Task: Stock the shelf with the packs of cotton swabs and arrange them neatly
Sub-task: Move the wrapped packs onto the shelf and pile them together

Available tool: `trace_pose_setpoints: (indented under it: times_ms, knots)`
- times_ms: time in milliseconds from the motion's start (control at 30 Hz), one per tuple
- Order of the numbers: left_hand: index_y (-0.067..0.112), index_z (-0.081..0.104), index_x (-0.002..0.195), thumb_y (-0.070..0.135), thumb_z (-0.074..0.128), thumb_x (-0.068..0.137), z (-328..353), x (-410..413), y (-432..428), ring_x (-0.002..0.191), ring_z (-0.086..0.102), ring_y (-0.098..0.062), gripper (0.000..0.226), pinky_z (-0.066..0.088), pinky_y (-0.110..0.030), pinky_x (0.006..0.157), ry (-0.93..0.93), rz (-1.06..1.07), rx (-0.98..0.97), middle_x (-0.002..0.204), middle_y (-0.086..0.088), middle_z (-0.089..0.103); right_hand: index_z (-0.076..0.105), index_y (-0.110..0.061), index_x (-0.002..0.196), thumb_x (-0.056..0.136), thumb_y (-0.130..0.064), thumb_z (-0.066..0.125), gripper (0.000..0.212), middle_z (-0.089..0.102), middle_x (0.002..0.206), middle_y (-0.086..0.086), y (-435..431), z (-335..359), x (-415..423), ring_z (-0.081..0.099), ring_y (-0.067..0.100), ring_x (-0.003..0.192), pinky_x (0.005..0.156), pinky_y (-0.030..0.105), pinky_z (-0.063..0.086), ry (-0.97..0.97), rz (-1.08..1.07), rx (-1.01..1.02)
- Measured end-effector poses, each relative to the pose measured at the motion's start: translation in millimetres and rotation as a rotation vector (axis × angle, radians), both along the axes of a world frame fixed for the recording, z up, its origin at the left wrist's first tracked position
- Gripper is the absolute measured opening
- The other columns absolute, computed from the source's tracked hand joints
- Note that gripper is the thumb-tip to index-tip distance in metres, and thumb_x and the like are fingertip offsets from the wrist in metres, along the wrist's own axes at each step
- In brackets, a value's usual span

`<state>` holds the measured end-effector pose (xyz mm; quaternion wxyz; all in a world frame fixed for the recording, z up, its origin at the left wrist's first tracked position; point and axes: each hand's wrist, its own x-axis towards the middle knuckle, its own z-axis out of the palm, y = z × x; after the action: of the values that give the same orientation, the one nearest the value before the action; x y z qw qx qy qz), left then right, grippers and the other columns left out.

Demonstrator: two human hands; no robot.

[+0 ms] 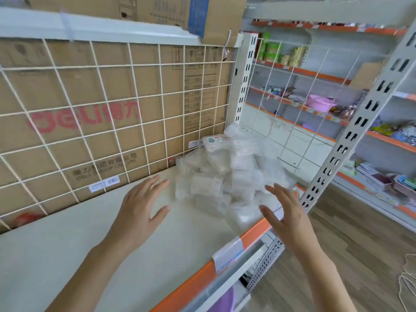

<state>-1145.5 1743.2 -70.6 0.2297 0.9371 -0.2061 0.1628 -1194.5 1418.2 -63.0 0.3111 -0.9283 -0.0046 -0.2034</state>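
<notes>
Several clear plastic packs of cotton swabs [227, 176] lie in a loose heap at the right end of the cream shelf [94, 239], against the wire grid back. One white pack [215, 140] sits on top at the rear. My left hand [140, 206] hovers just left of the heap, fingers straight and spread, holding nothing. To the right of the heap, over the shelf's orange front edge [202, 273], my right hand [286, 215] is held up with fingers spread, also holding nothing. Neither hand clearly touches a pack.
A white wire grid [112, 104] backs the shelf, with cardboard boxes behind it. A perforated grey upright [351, 131] stands at the shelf's right corner. Further shelves with goods and a pink bowl [319, 102] lie to the right. Wooden floor shows below.
</notes>
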Motion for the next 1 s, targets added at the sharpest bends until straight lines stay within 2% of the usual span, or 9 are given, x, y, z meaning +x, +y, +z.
trace_pose_setpoints:
  times_ms: [133, 300, 433, 533, 667, 733, 833, 933, 1000]
  knots:
    - [0.022, 0.045, 0.138, 0.072, 0.016, 0.088, -0.4, -44.9, 57.6, 0.132, 0.037, -0.019, 0.076, 0.027, -0.036, 0.105, 0.012, 0.046, -0.007, 0.144, -0.002, 0.043, 0.054, -0.023, 0.129, 0.085, -0.041, 0.057, 0.048, 0.046, 0.140, -0.001, 46.6, -1.2, -34.1, 0.048, 0.020, 0.124, 0.086, 0.031, 0.040, 0.015, 0.012, -0.008]
    - [0.021, 0.046, 0.137, 0.063, 0.026, 0.090, 4.4, -99.9, 116.9, 0.128, 0.038, -0.020, 0.066, 0.030, -0.039, 0.102, -0.027, 0.102, 0.002, 0.141, -0.005, 0.046, 0.053, -0.027, 0.130, 0.082, -0.050, 0.052, 0.053, 0.045, 0.141, -0.004, 100.6, -5.9, -74.0, 0.056, 0.024, 0.113, 0.082, 0.035, 0.046, 0.042, 0.053, -0.007]
    - [0.018, 0.049, 0.134, 0.064, 0.023, 0.092, 4.6, -141.6, 161.1, 0.126, 0.040, -0.020, 0.068, 0.034, -0.042, 0.099, -0.029, 0.178, -0.010, 0.138, -0.007, 0.049, 0.054, -0.024, 0.129, 0.086, -0.026, 0.066, 0.045, 0.047, 0.140, -0.002, 135.5, -9.5, -91.1, 0.053, 0.023, 0.118, 0.080, 0.032, 0.047, 0.024, 0.117, -0.021]
    - [0.019, 0.049, 0.133, 0.063, 0.024, 0.093, 3.5, -174.2, 192.7, 0.124, 0.044, -0.022, 0.064, 0.037, -0.045, 0.100, -0.044, 0.254, -0.046, 0.136, -0.006, 0.051, 0.055, -0.023, 0.128, 0.085, -0.025, 0.066, 0.045, 0.049, 0.137, 0.000, 160.7, -9.6, -92.1, 0.054, 0.024, 0.118, 0.085, 0.029, 0.039, 0.027, 0.193, -0.037]
    - [0.020, 0.051, 0.132, 0.050, 0.040, 0.088, 9.0, -218.3, 232.5, 0.126, 0.045, -0.023, 0.054, 0.035, -0.044, 0.103, -0.071, 0.418, -0.081, 0.137, -0.004, 0.051, 0.057, -0.022, 0.127, 0.087, -0.031, 0.064, 0.042, 0.052, 0.135, 0.001, 205.1, -5.0, -79.2, 0.052, 0.024, 0.121, 0.090, 0.030, 0.040, 0.004, 0.331, -0.059]
    - [0.020, 0.051, 0.133, 0.046, 0.042, 0.086, 10.6, -241.3, 249.2, 0.125, 0.045, -0.021, 0.054, 0.035, -0.042, 0.103, -0.090, 0.510, -0.079, 0.136, -0.005, 0.052, 0.058, -0.021, 0.126, 0.085, -0.026, 0.067, 0.042, 0.053, 0.134, 0.003, 231.2, -0.9, -72.8, 0.052, 0.025, 0.122, 0.093, 0.031, 0.039, 0.003, 0.407, -0.051]
    - [0.019, 0.047, 0.135, 0.051, 0.040, 0.087, 9.6, -275.8, 267.6, 0.123, 0.042, -0.020, 0.058, 0.034, -0.040, 0.100, -0.082, 0.675, -0.039, 0.136, -0.006, 0.051, 0.058, -0.020, 0.126, 0.084, -0.023, 0.067, 0.043, 0.053, 0.135, 0.003, 266.8, 3.4, -64.8, 0.051, 0.024, 0.122, 0.092, 0.028, 0.037, 0.004, 0.543, -0.066]
    - [0.019, 0.048, 0.133, 0.060, 0.034, 0.089, 7.0, -307.7, 274.2, 0.118, 0.048, -0.027, 0.061, 0.039, -0.046, 0.096, -0.056, 0.824, -0.015, 0.134, -0.009, 0.052, 0.055, -0.025, 0.129, 0.085, -0.028, 0.064, 0.045, 0.048, 0.139, -0.001, 292.7, 4.4, -56.1, 0.046, 0.020, 0.127, 0.097, 0.034, 0.040, 0.029, 0.684, -0.043]
    - [0.018, 0.050, 0.132, 0.052, 0.039, 0.086, 7.3, -328.7, 272.8, 0.115, 0.053, -0.033, 0.058, 0.042, -0.050, 0.093, -0.047, 0.935, -0.017, 0.132, -0.010, 0.054, 0.054, -0.027, 0.129, 0.085, -0.031, 0.063, 0.045, 0.047, 0.140, -0.003, 307.0, 5.6, -51.9, 0.044, 0.019, 0.128, 0.099, 0.037, 0.039, 0.044, 0.762, -0.032]
